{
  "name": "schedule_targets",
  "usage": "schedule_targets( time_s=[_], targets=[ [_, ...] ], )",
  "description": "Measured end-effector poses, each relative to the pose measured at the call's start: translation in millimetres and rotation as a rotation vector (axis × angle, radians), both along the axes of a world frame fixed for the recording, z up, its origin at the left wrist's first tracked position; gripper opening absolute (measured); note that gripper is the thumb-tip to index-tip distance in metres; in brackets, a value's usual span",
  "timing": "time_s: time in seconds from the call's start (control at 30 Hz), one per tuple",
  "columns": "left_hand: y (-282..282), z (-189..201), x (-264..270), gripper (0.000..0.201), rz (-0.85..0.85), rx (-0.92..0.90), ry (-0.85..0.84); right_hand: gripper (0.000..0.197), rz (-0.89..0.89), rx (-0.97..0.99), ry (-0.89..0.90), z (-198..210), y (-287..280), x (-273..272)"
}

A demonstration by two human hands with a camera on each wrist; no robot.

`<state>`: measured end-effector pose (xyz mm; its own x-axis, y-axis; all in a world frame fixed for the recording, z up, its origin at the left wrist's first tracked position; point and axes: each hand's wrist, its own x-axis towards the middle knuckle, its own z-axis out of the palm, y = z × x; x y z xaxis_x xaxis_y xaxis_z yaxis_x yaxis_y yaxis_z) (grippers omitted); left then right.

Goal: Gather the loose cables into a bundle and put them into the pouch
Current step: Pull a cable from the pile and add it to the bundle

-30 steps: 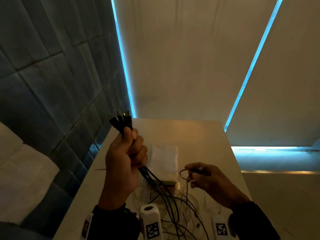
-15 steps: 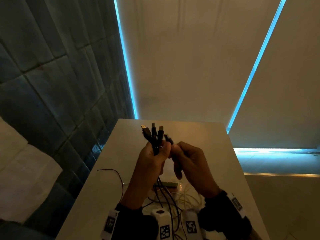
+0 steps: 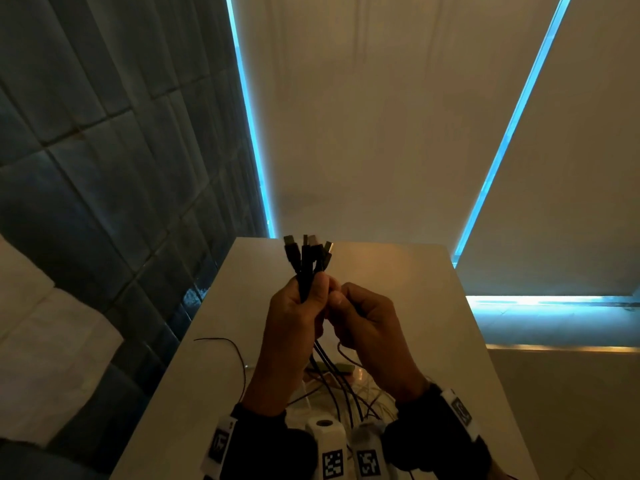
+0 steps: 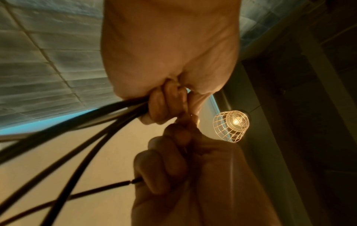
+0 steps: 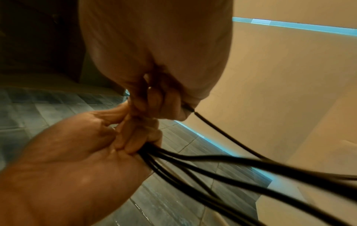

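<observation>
My left hand (image 3: 302,303) is raised over the table and grips a bundle of black cables (image 3: 306,261), whose plug ends stick up above the fist. The cable tails (image 4: 81,130) hang down to the table. My right hand (image 3: 356,313) is pressed against the left, fingers curled, and pinches one thin black cable (image 5: 222,130) that runs out under its fist. The left wrist view shows that thin cable (image 4: 108,185) leaving the right fist (image 4: 170,168). The pouch is almost wholly hidden behind my hands; a bit of its near edge (image 3: 345,367) shows.
Loose white cables (image 3: 375,393) and black tails lie tangled on the white table (image 3: 398,271) under my wrists. A thin black wire (image 3: 230,344) loops out to the left. A tiled wall borders the table's left edge. A caged lamp (image 4: 230,125) hangs overhead.
My right hand has risen from the table with a thin cable and met the left hand. The left hand has moved the cable bundle rightward to the middle of the table.
</observation>
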<state>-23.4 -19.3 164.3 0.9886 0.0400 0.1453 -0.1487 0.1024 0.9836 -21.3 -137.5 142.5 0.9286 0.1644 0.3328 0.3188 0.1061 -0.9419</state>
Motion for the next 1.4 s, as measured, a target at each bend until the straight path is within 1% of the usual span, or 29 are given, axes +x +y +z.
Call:
schedule_targets(
  time_s=[0.1,0.23,0.3,0.37,0.4,0.53,0.63,0.77,0.87,1.0,1.07,1.13,1.2,1.27,1.33,1.4],
  targets=[
    [1.1,1.6,0.4,0.031,0.068,-0.028,-0.001,0.027,0.094,-0.020,0.010,-2.9,2.3,-0.1],
    [10.7,8.1,4.3,0.030,0.125,-0.202,-0.041,0.030,0.123,-0.167,0.007,-19.5,-0.9,0.3],
    [15.8,11.1,5.0,0.029,0.114,-0.329,-0.011,0.031,0.111,-0.218,0.021,-27.3,-3.3,2.0],
    [20.5,13.5,4.0,0.029,0.056,-0.475,0.014,0.030,0.087,-0.261,0.032,-34.6,-5.1,4.3],
    [22.4,14.1,3.9,0.030,0.042,-0.507,0.015,0.030,0.077,-0.285,0.035,-37.0,-5.7,5.5],
    [26.0,13.7,2.9,0.035,0.063,-0.500,-0.009,0.029,0.080,-0.338,0.065,-47.3,-4.1,8.3],
    [26.8,14.4,1.7,0.033,0.066,-0.497,-0.004,0.029,0.044,-0.369,0.071,-61.9,-3.7,10.0],
    [29.3,13.2,1.6,0.034,0.073,-0.484,0.015,0.030,0.017,-0.353,0.164,-79.0,-5.6,8.1],
    [31.0,13.3,1.2,0.034,0.076,-0.502,0.029,0.031,-0.038,-0.442,0.126,-95.6,-7.0,10.2],
    [32.4,13.1,-0.8,0.034,0.074,-0.507,0.043,0.034,-0.073,-0.484,0.128,-104.9,-10.2,12.1],
    [33.2,12.6,-0.5,0.034,0.069,-0.502,0.059,0.034,-0.106,-0.507,0.101,-101.5,-11.4,12.1],
    [34.2,13.7,1.0,0.034,0.064,-0.484,0.079,0.030,-0.170,-0.483,0.103,-94.2,-12.4,14.5],
    [34.9,14.7,2.6,0.035,0.074,-0.450,0.090,0.026,-0.244,-0.405,0.096,-81.3,-13.6,17.4],
    [34.3,15.8,2.6,0.035,0.091,-0.401,0.103,0.022,-0.280,-0.298,0.071,-61.1,-13.1,17.0],
    [31.1,15.2,0.8,0.034,0.106,-0.341,0.133,0.020,-0.269,-0.187,0.031,-37.4,-11.7,13.2],
    [26.3,14.6,-2.3,0.035,0.127,-0.251,0.152,0.020,-0.220,-0.091,-0.038,-15.0,-7.7,6.5]
  ],
)
